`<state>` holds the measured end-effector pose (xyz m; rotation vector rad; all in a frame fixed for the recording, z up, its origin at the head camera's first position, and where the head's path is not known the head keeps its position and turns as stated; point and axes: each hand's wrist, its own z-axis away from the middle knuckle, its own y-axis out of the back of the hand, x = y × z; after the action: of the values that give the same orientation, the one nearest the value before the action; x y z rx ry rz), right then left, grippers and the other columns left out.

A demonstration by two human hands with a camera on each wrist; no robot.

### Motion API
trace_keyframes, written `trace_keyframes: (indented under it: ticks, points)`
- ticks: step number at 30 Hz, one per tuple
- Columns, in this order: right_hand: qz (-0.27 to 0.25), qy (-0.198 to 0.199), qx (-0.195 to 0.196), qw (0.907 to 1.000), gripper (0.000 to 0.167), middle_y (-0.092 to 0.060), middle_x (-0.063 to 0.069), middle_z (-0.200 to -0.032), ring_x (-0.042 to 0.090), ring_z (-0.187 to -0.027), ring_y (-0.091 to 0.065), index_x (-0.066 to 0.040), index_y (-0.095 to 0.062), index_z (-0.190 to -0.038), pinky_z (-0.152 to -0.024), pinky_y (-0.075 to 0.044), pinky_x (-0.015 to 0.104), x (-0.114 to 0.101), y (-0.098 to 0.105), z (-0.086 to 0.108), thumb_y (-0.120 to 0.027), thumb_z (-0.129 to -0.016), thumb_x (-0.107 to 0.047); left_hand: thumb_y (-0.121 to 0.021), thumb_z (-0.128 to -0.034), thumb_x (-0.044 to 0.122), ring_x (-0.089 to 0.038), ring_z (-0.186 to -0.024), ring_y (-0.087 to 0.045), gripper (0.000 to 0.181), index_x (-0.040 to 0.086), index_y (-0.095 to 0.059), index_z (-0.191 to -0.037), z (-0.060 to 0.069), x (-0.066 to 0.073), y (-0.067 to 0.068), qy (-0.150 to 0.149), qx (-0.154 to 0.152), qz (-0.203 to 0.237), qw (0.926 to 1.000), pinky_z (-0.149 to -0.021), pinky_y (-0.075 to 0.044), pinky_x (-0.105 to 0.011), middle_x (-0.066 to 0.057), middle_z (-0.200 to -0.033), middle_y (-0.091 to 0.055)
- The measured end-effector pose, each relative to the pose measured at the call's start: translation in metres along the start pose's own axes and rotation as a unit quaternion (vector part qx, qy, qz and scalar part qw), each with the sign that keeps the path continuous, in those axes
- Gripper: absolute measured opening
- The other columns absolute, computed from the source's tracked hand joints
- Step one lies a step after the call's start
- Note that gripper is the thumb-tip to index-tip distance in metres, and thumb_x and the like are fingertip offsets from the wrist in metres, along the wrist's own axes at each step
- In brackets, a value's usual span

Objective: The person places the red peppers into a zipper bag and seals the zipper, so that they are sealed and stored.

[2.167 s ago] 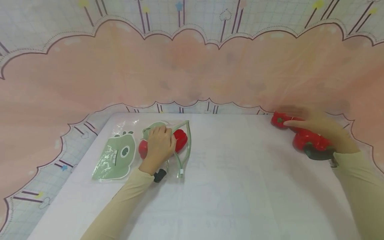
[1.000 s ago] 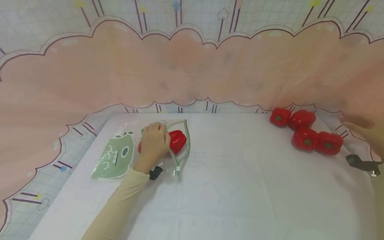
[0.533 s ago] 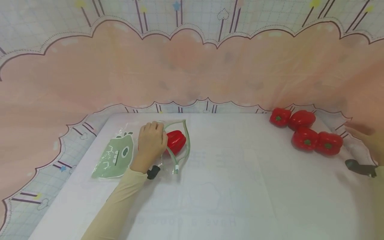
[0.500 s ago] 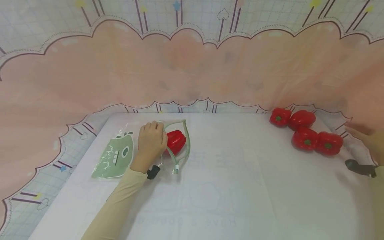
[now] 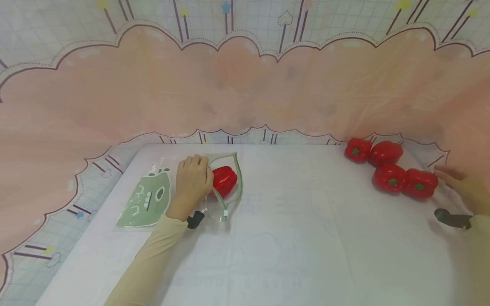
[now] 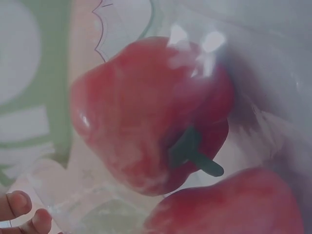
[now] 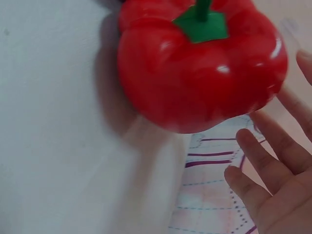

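A clear zip bag with a green cartoon face lies at the left of the table, its green-edged mouth spread toward the right. My left hand grips the bag near that mouth, fingers curled. One red bell pepper shows at the mouth. Through the plastic, the left wrist view shows a bell pepper with a green stem and part of another. My right hand is beside the rightmost red bell pepper, fingers spread in the right wrist view; whether they touch it I cannot tell.
Further red bell peppers, one at the back, one beside it and one in front, cluster near the table's far right corner. A patterned peach cloth rises behind the white tabletop. Black camera mounts sit at both wrists.
My right hand has drawn back rightward from above the peppers, then come slightly left toward the rightmost one. The left hand has shifted a little left along the bag.
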<state>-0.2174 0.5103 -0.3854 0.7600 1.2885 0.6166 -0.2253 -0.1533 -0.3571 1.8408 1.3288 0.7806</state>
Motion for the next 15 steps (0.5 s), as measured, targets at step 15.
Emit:
trace_keyframes:
  ticks: [15]
  points:
    - [0.015,0.029,-0.017,0.9993,0.067,-0.024,0.043,-0.137,0.055,-0.114,-0.026,0.012,-0.014,-0.142,-0.091,-0.029,0.071,0.003,-0.012,0.003,-0.024,-0.1,-0.039,-0.046,-0.0868,0.018,-0.033,-0.088,-0.055,0.026,-0.001,-0.059,-0.1,0.001,-0.002,0.001,0.005,-0.008,0.014,0.9999,-0.085,-0.046,-0.045,-0.017,-0.091,-0.06]
